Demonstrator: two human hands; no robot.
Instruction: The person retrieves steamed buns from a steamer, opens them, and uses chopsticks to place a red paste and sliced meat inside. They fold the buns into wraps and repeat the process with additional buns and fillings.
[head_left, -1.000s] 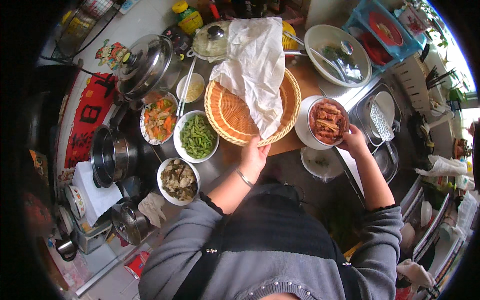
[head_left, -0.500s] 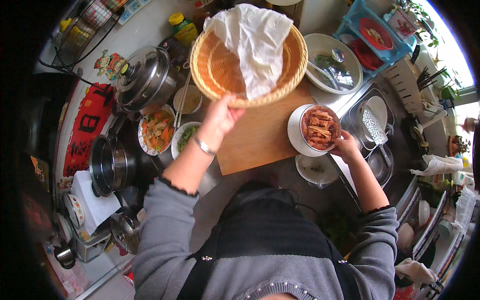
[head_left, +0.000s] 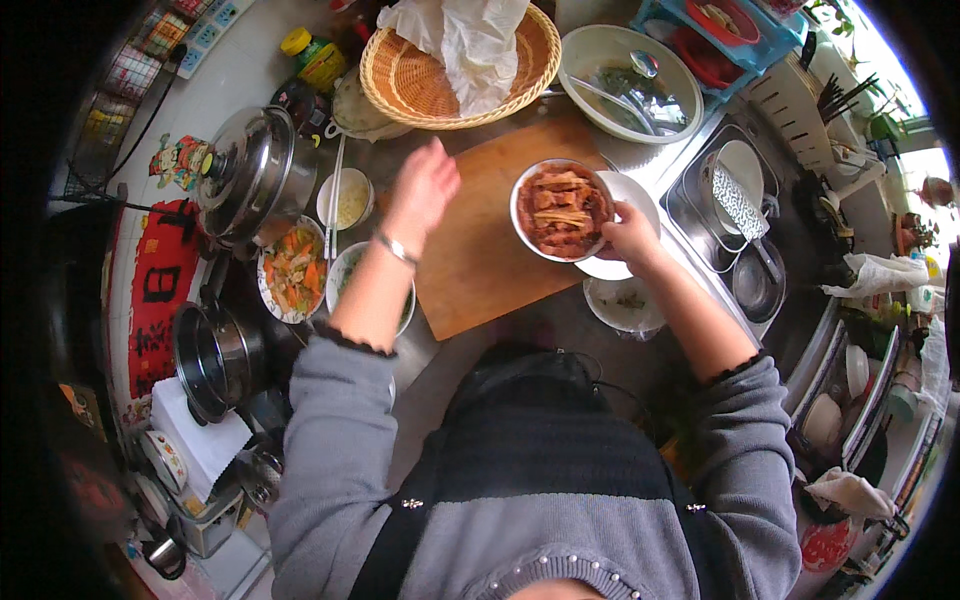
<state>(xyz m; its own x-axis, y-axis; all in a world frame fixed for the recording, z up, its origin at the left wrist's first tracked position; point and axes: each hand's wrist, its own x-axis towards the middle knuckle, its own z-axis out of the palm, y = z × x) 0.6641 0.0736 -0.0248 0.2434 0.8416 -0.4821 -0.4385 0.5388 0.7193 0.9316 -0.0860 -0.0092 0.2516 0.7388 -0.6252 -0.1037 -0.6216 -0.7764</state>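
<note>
**My Right Hand Grips Bowl, My Left Hangs Unladen**

A flat wooden board [head_left: 475,240] lies beneath my hands, with a round woven basket [head_left: 408,82] and crumpled white sheet [head_left: 482,55] beyond. A smooth white plate [head_left: 640,200] shows behind a bowl of glossy reddish-brown meat strips [head_left: 562,210], its right rim clasped in my right hand [head_left: 628,240] over the board. My left forearm blocks part of a green-filled bowl [head_left: 341,274]; my left hand [head_left: 424,186], slightly blurred, holds nothing, fingers loosely bent.

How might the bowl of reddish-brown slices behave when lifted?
The bowl is probably heavy for its size, being full of slices. It may tip, since the right grip holds one side only. The top slices might shift, being piled uncovered.
</note>
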